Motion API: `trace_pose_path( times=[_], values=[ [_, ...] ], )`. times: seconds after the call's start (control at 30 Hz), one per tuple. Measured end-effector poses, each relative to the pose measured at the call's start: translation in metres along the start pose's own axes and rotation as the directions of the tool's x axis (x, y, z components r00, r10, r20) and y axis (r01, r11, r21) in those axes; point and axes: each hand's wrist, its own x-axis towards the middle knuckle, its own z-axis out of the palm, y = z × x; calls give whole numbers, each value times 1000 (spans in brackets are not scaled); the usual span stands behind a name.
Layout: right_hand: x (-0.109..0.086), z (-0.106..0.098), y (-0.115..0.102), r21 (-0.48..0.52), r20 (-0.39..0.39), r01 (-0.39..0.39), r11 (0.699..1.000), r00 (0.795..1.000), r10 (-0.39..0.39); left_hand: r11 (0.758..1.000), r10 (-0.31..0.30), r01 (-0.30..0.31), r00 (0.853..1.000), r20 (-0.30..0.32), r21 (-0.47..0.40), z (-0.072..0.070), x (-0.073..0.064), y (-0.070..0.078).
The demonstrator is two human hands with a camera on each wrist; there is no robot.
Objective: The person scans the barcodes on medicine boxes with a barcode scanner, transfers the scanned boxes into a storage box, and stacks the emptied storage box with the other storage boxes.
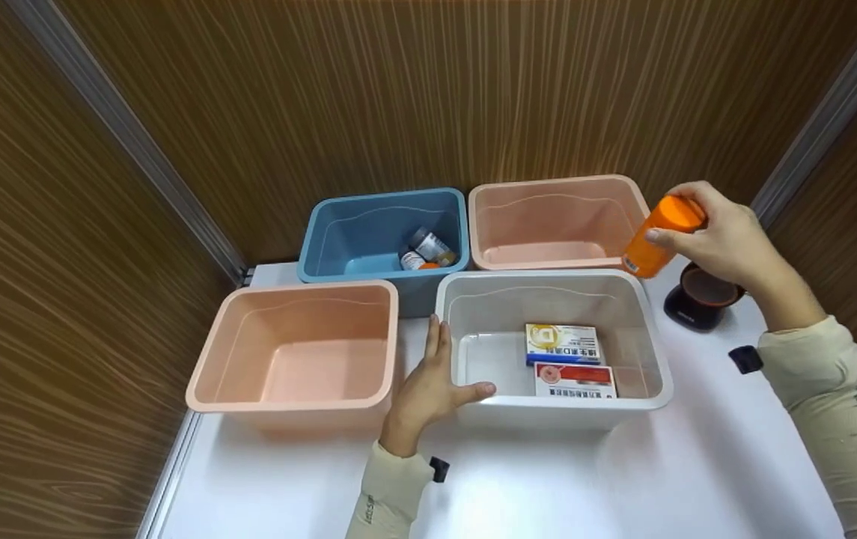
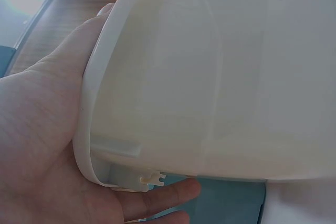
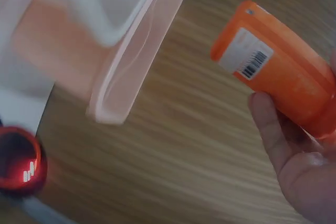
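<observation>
My right hand (image 1: 727,236) grips an orange bottle (image 1: 649,243) near its orange cap, holding it tilted up beside the back right bin. In the right wrist view a white barcode label (image 3: 247,53) shows near the bottle's base. The left hand (image 1: 427,389) rests against the front left corner of a white bin (image 1: 555,404), thumb over the rim and the other fingers straight along the outside wall. Inside that bin lie two medicine boxes, one with a blue band (image 1: 563,344) and one with a red band (image 1: 575,380).
A black device (image 1: 690,311) with a round opening, lit red inside in the right wrist view, stands right of the white bin. Around are an empty pink bin (image 1: 292,406), another pink bin (image 1: 559,183) and a blue bin (image 1: 353,232) with several bottles (image 1: 428,243).
</observation>
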Motion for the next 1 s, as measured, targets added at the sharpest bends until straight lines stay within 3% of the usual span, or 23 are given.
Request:
trace_pose_path(
  times=[0.17,0.47,0.67,0.9,1.0],
  values=[
    [0,-4,15,-147,91,-4,989,996,18,1000,-16,16,1000,3,-1,0,0,0],
    [4,-2,53,-196,236,30,980,972,17,1000,-19,19,1000,16,-14,0,1,0],
    [0,2,66,-209,354,19,978,933,58,1000,17,-17,1000,6,4,0,2,-1],
    [-5,2,76,-202,460,-32,979,880,124,1000,10,-10,1000,8,14,0,1,-1],
    [-6,4,79,-191,479,-50,980,867,137,1000,3,-3,1000,7,12,0,1,-1]
  ],
)
